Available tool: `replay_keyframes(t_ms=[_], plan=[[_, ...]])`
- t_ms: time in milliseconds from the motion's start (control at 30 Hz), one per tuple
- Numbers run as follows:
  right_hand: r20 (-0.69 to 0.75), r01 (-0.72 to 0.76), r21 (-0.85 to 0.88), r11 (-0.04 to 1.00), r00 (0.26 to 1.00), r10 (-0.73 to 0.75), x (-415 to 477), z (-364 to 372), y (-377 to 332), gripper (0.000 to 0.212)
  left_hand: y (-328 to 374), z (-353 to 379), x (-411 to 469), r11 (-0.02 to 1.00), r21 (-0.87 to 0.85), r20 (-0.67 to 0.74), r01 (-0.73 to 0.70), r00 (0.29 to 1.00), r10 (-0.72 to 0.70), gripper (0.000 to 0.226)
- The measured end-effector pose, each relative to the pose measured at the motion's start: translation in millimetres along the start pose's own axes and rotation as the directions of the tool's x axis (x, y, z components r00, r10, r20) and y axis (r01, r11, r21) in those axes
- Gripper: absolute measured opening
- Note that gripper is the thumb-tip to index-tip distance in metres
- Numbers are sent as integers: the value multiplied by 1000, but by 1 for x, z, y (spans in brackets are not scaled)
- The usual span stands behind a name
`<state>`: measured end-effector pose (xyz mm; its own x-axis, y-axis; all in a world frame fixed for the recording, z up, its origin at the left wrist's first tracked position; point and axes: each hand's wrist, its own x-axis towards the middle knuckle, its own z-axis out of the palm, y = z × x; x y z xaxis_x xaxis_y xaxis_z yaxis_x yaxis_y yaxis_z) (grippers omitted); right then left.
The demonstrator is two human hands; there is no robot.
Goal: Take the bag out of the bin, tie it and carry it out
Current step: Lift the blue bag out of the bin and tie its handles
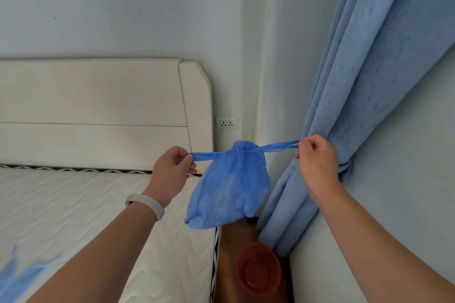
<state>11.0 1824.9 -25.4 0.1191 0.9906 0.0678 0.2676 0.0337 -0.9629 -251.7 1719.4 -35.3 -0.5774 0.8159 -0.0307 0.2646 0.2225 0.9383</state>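
A blue plastic bag [227, 189] hangs in the air between my hands, above the gap beside the bed. Its top is gathered into a knot [242, 149], and two handle strips stretch out sideways from it. My left hand [171, 174] is shut on the left strip. My right hand [316, 161] is shut on the right strip, and both strips are pulled taut. The red bin [258, 269] stands on the floor below, with no bag inside it.
A white mattress [86, 216] and headboard [98, 110] fill the left. A blue curtain [357, 93] hangs at the right, touching my right hand. A wall socket [226, 122] sits behind the bag. Another piece of blue plastic [17, 278] lies on the mattress, bottom left.
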Motion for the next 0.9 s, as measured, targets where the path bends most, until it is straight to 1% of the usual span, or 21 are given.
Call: replay_keyframes(t_ms=[67,133,267,333,367,433,567,667,800,900], plan=[[1,27,-18,999,1000,-27,0,0,-2,14,3,1,1,999,17,-35,-35,999,36,13],[17,51,3,999,999,-51,-1,0,-6,14,13,5,1,994,36,-52,-99,994,101,13],[98,132,63,989,986,-137,-3,2,-22,13,40,16,0,980,-65,-38,-186,982,183,17],[157,190,106,976,966,-205,-8,7,-33,22,53,22,1,973,-115,-28,-201,979,199,14],[191,218,113,969,953,-236,-10,9,-40,23,58,25,1,970,-135,-20,-203,979,202,10],[265,272,96,957,920,-288,-15,12,-49,20,69,32,0,964,-169,4,-203,978,207,3],[348,328,102,939,873,-342,-22,13,-60,17,88,47,-9,946,-274,77,-173,977,200,3],[408,320,115,940,848,-338,-25,13,-61,17,98,58,-20,938,-298,147,-175,963,226,7],[425,273,155,950,849,-313,-24,12,-60,15,99,63,-33,934,-311,237,-176,937,255,12],[415,244,176,954,860,-297,-24,11,-59,16,96,63,-36,940,-263,239,-216,930,280,15]])
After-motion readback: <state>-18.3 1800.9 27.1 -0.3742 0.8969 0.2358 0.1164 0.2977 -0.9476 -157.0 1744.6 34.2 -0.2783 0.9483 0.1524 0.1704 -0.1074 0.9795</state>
